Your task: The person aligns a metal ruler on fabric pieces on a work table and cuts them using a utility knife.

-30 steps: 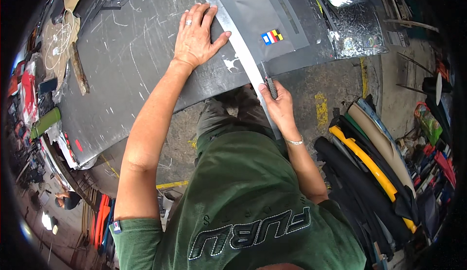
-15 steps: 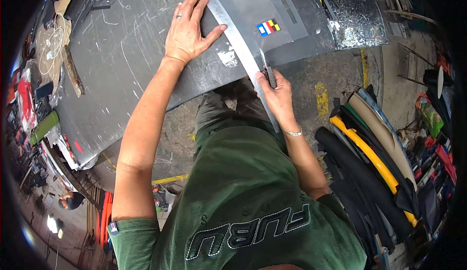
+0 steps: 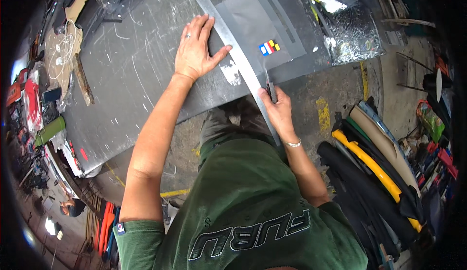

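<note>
A long metal ruler (image 3: 246, 70) lies slantwise across the dark, scratched table, its near end sticking out past the edge toward my body. My left hand (image 3: 197, 51) rests flat with spread fingers, fingertips and thumb against the ruler's left side. In my right hand (image 3: 279, 109) is a utility knife (image 3: 271, 91), its thin blade pointing away from me. The right thumb touches the ruler near the table edge. Right of the ruler, a grey sheet (image 3: 243, 14) bears a small multicoloured patch (image 3: 269, 47) and a dark strip. Part of the knife handle is hidden by my fingers.
Clear plastic (image 3: 357, 41) covers the table's right corner. Cardboard with a white cord (image 3: 73, 39), a wooden stick (image 3: 82, 80) and a green roll (image 3: 50, 130) are at the left. Rolled materials, one yellow (image 3: 369, 160), lie on the floor at right.
The table, ruler and both hands all appear lower in the picture. My left hand stays flat at the ruler, and my right hand keeps its hold on the knife.
</note>
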`<state>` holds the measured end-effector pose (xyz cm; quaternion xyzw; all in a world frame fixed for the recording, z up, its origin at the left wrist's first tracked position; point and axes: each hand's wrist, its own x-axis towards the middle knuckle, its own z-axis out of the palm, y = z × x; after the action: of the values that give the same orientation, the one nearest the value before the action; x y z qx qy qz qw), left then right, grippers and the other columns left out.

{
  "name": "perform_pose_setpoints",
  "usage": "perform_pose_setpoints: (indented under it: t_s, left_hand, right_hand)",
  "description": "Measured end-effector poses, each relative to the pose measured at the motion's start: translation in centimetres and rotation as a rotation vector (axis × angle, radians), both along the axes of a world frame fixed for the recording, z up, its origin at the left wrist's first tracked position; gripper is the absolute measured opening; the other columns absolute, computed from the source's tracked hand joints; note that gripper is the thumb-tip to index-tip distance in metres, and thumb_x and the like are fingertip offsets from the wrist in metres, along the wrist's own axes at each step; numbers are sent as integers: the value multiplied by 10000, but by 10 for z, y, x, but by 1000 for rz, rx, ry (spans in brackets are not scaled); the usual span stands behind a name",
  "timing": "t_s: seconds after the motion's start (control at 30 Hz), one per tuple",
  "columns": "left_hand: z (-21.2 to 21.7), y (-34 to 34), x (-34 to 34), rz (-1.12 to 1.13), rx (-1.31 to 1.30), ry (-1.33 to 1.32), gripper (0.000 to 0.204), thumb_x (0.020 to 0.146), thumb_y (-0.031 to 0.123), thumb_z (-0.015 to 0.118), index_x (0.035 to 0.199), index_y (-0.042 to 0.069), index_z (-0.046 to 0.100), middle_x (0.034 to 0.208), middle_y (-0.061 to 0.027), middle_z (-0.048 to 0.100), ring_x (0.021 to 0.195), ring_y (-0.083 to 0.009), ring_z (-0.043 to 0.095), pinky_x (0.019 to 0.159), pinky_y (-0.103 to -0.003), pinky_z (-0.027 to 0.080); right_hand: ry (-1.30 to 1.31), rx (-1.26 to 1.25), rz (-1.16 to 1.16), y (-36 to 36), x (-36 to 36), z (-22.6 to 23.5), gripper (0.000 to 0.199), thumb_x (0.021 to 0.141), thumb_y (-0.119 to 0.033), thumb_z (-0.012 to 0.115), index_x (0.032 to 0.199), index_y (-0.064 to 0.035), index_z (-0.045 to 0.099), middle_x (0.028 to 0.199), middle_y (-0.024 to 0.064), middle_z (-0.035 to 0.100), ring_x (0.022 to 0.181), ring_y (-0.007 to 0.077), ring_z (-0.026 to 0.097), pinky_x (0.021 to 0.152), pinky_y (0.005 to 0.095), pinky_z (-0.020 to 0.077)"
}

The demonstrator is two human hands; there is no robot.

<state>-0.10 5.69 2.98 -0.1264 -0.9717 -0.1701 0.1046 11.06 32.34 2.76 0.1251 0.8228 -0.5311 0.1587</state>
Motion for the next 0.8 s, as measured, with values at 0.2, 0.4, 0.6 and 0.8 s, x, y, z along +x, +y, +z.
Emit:
perform_pose_setpoints:
  t_s: [0.2, 0.4, 0.6, 0.8]
  left_hand:
    - [12, -3, 11, 13, -1, -125, 1015, 801, 653, 711, 1515, -6, 416, 1571, -236, 391, 1502, -415, 308, 1246, -546, 211]
    - [9, 3, 20, 22, -11, -95, 1052, 800, 745, 649, 1490, -19, 432, 1537, -227, 432, 1494, -374, 334, 1253, -527, 211]
    - [14, 5, 18, 25, -9, -30, 1032, 790, 702, 697, 1496, -2, 430, 1533, -189, 445, 1482, -377, 340, 1246, -548, 209]
    - [10, 1, 19, 47, 0, -74, 1055, 804, 770, 620, 1506, 8, 424, 1561, -170, 424, 1481, -356, 347, 1232, -522, 246]
  right_hand:
    - [132, 53, 47, 1, 12, -21, 400, 928, -389, 722, 1039, -7, 679, 910, 255, 689, 857, 437, 678, 777, 458, 535]
    - [164, 76, 66, 4, 16, -14, 349, 912, -355, 729, 1014, -23, 696, 858, 240, 698, 838, 440, 684, 732, 468, 535]
    - [137, 158, 52, 14, 8, -2, 379, 845, -392, 796, 946, -40, 699, 796, 159, 721, 768, 359, 717, 703, 443, 544]
    - [232, 207, 151, 20, 6, -20, 376, 889, -353, 774, 866, 2, 650, 683, 188, 604, 596, 250, 563, 610, 394, 475]
